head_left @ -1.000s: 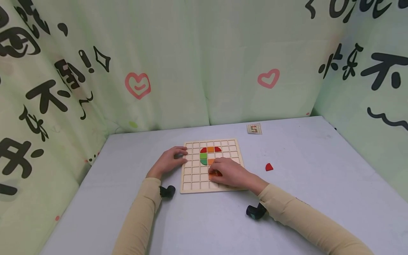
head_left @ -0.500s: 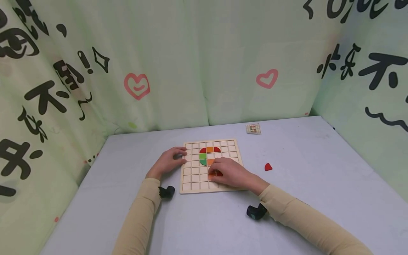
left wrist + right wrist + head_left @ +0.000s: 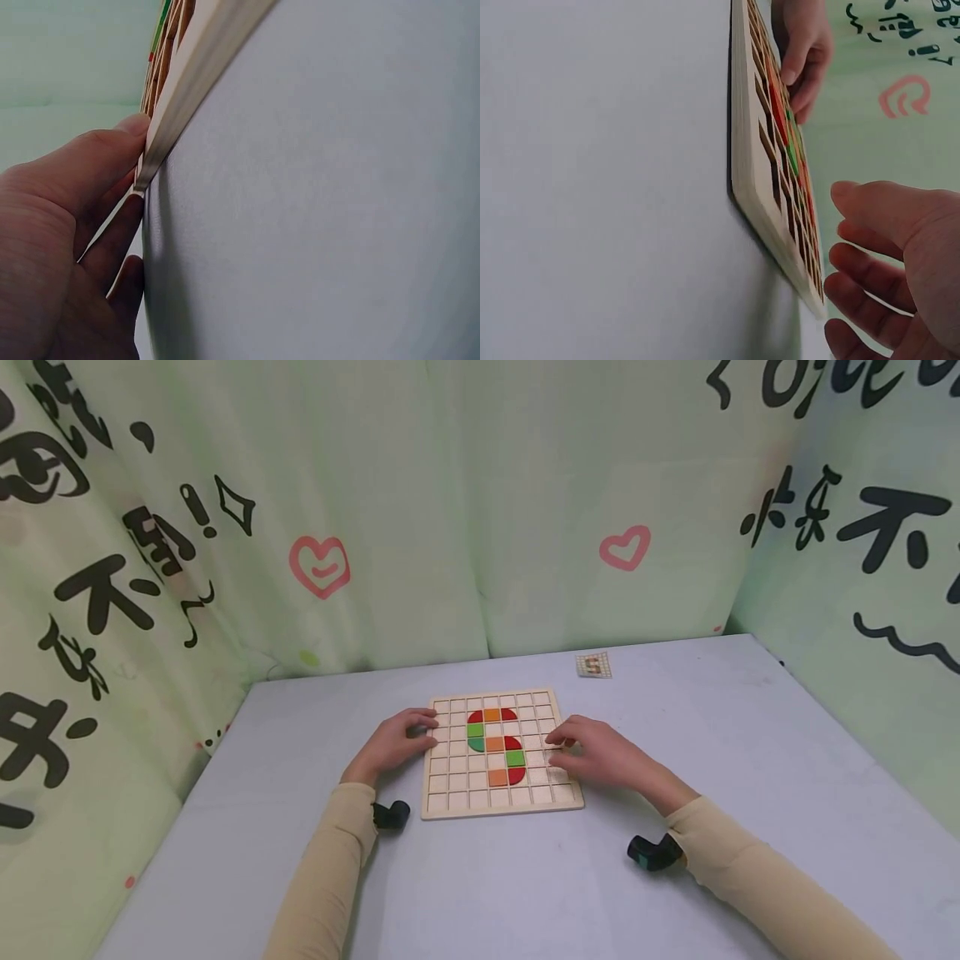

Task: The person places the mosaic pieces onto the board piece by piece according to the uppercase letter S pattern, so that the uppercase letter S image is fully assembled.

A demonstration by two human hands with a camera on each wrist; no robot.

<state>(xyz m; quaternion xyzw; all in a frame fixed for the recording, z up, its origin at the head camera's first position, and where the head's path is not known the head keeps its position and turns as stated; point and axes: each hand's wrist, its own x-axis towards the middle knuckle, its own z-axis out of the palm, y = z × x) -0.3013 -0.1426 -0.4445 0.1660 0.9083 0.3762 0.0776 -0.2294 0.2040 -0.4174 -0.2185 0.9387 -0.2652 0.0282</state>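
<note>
A square wooden grid board (image 3: 450,803) lies flat on the table. Red quarter-round pieces (image 3: 515,776), orange squares (image 3: 495,744), green squares (image 3: 514,758) and a teal quarter-round (image 3: 476,744) form an S-like figure in its cells. My left hand (image 3: 392,743) rests its thumb and fingertips against the board's left edge; the left wrist view shows the thumb right at the wooden rim (image 3: 195,82). Over the board's right side is my right hand (image 3: 600,753), fingers loosely bent and apart. In the right wrist view that hand (image 3: 900,262) has nothing between thumb and fingers.
A small card (image 3: 593,665) with a printed grid pattern lies at the back of the white table (image 3: 495,885). Light green curtains (image 3: 405,527) with black writing and red hearts hang behind and at both sides. Black wrist cameras (image 3: 654,852) sit under both wrists.
My right hand has lifted off the board's lower cells and moved right, uncovering red, green and orange pieces. The loose red piece is now out of sight. My left hand stays put.
</note>
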